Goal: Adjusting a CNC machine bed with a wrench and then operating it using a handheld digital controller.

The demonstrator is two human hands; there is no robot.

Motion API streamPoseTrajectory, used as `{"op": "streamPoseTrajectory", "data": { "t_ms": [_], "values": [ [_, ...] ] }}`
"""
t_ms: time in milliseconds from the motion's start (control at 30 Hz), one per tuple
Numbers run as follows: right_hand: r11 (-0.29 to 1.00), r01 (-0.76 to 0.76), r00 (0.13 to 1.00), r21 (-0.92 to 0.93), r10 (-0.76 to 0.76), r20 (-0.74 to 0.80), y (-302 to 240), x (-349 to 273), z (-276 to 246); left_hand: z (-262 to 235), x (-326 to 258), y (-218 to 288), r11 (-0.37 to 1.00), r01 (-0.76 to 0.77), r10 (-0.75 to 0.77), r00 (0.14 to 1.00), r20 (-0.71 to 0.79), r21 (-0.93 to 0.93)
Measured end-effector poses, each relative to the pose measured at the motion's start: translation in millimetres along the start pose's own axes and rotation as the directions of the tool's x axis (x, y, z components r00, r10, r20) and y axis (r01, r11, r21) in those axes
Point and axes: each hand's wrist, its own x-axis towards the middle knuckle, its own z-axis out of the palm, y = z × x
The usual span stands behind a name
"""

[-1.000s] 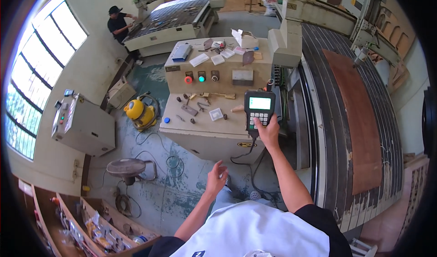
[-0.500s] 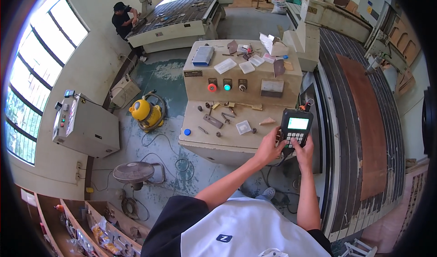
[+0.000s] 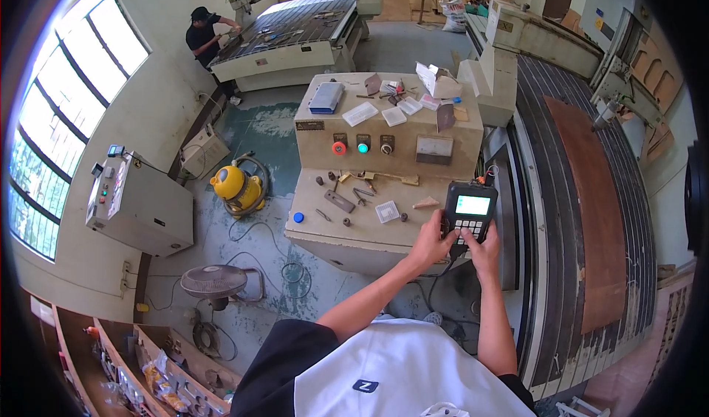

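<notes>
A black handheld controller with a lit screen and pale keys is held upright between both my hands. My left hand wraps its left side, the thumb over the keypad. From the right, my right hand grips the lower edge, its thumb also on the keys. A cable runs down from below the controller. Just beyond it stands a beige control cabinet, its sloped front bearing a red knob, a lit green button and a black switch.
Tools, bits and small plastic boxes lie on the cabinet. To the right runs a slatted machine bed with a brown sheet. A yellow vacuum, a fan and cables sit on the floor at left. Another person works at a far machine.
The controller and both hands have shifted slightly left and a little lower in view. The whole scene has moved slightly as my head turned. My grip stays on the controller.
</notes>
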Motion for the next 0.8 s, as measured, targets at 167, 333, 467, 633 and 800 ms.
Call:
{"op": "streamPoseTrajectory", "data": {
  "t_ms": [167,333,467,633,800],
  "values": [
    [1.000,-0.006,1.000,0.007,0.006,0.012,3,1,1,-10,-3,5,0.990,0.001,-0.001,1.000,-0.001,-0.138],
    [1.000,0.006,1.000,0.017,-0.006,-0.016,3,2,-1,-58,13,8,0.996,0.021,0.011,0.928,-0.373,0.082],
    [1.000,-0.010,1.000,0.005,0.010,-0.001,-1,0,-3,-149,47,-50,0.827,0.282,0.069,0.807,-0.586,0.486],
    [0.999,0.033,0.999,0.009,-0.033,0.017,3,0,0,-205,60,-117,0.465,0.506,-0.157,0.855,-0.495,0.726],
    [1.000,0.024,0.999,-0.014,-0.023,0.035,9,-1,-3,-209,68,-132,0.489,0.543,-0.175,0.827,-0.534,0.682]
  ]
}}
